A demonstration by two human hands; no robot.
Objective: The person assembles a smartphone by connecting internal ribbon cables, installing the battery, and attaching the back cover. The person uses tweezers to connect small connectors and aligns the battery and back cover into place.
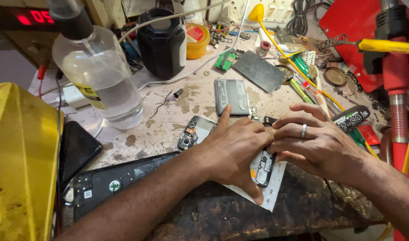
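Observation:
My left hand [233,149] lies over a small phone circuit board part [262,167] on a white sheet [271,196], its index finger stretched toward a grey phone battery [232,96]. My right hand [316,143], a ring on one finger, meets the left hand over the same part, fingers bent and pinching at it. What exactly is pinched is hidden. Another phone board [194,131] lies just left of my left hand. An opened black phone frame [110,180] lies under my left forearm.
A clear bottle of liquid [97,71] stands at the back left beside a black container [162,42] and a yellow tub [196,40]. A dark plate [258,70], screwdrivers [302,67] and a soldering iron [382,44] crowd the right. A yellow case [21,156] is at left.

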